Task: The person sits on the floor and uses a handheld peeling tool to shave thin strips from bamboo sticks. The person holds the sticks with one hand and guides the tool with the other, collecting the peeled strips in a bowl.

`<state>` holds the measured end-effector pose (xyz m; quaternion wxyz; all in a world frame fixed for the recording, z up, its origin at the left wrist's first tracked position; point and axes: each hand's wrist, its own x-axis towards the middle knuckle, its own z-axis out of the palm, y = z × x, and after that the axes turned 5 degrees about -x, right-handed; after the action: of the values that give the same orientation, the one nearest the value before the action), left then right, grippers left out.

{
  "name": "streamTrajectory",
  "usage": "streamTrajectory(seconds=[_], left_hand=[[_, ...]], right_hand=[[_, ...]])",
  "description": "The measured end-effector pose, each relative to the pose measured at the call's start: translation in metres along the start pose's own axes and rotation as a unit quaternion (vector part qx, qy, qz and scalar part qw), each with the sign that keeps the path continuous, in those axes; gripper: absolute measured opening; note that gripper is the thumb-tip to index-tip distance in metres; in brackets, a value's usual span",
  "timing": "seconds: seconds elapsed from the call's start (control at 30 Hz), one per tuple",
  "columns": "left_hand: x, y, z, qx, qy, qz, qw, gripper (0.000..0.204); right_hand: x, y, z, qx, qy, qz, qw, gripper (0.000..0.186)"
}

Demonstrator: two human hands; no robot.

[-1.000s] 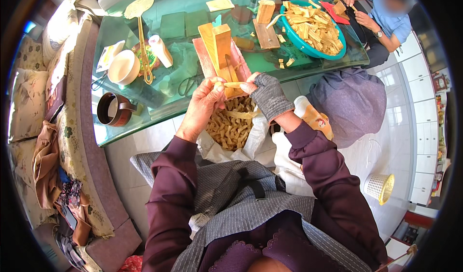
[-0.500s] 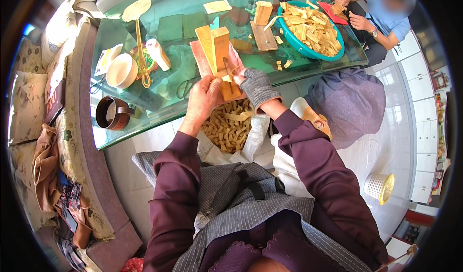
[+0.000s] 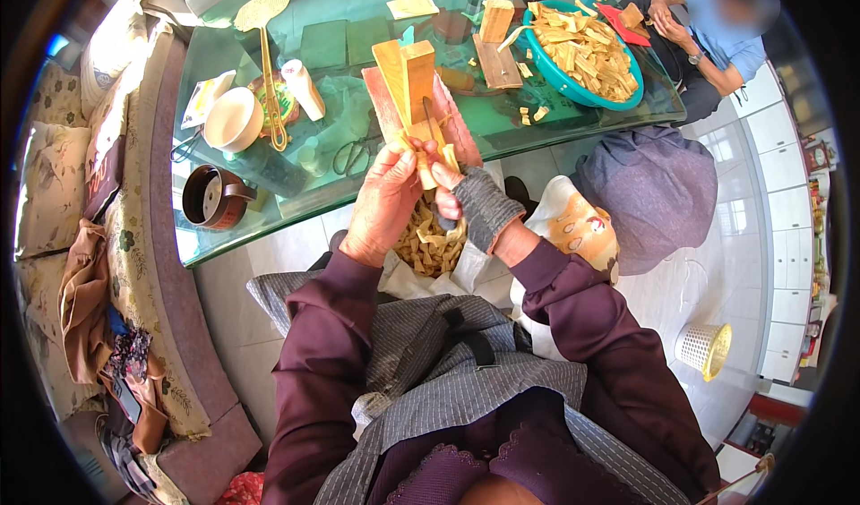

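Observation:
A wooden stand with two upright blocks (image 3: 417, 80) rests on a pinkish board (image 3: 461, 133) at the table's near edge. Just in front of it, my left hand (image 3: 383, 199) pinches a pale yellow strip (image 3: 425, 172). My right hand (image 3: 461, 196), in a grey fingerless wrist cover, closes on the strip's other side. A dark blade-like edge shows against the blocks, and something dark sits under my right fingers; I cannot make out either fully. Below my hands, a white-lined container holds many curled yellow pieces (image 3: 428, 247).
A teal basin (image 3: 543, 64) heaped with yellow strips stands right on the glass table (image 3: 269, 227). Beside it is another wooden stand (image 3: 497, 57). At left are a cream bowl (image 3: 233, 120), brown mug (image 3: 215, 197), and strainer (image 3: 262, 11). A person (image 3: 726, 35) sits far right.
Both hands have drawn back toward me from the blocks, and the strip is now between my fingers. The person's hands at far right have come together.

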<state>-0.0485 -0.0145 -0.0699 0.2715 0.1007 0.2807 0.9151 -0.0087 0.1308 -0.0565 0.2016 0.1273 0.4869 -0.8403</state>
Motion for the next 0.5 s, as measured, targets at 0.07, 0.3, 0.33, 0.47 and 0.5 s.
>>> streamTrajectory(seconds=[0.07, 0.3, 0.33, 0.47, 0.5], left_hand=[[-0.005, 0.001, 0.016, -0.007, 0.012, -0.005, 1.000, 0.023], [-0.012, 0.003, 0.009, 0.057, 0.023, -0.017, 0.998, 0.032], [-0.013, -0.001, 0.005, 0.050, 0.049, -0.030, 0.997, 0.031], [-0.018, 0.000, 0.015, 0.031, 0.091, -0.002, 0.995, 0.026], [-0.022, 0.001, 0.018, 0.013, 0.092, -0.016, 0.996, 0.025]], right_hand=[[-0.001, 0.006, 0.012, 0.001, 0.012, 0.008, 1.000, 0.027], [-0.010, 0.020, 0.022, -0.125, 0.073, -0.062, 0.988, 0.031], [-0.013, 0.022, 0.020, -0.174, 0.082, -0.056, 0.980, 0.029], [-0.037, 0.020, 0.034, -0.387, 0.103, -0.248, 0.882, 0.021], [-0.041, 0.026, 0.032, -0.442, 0.108, -0.292, 0.841, 0.022]])
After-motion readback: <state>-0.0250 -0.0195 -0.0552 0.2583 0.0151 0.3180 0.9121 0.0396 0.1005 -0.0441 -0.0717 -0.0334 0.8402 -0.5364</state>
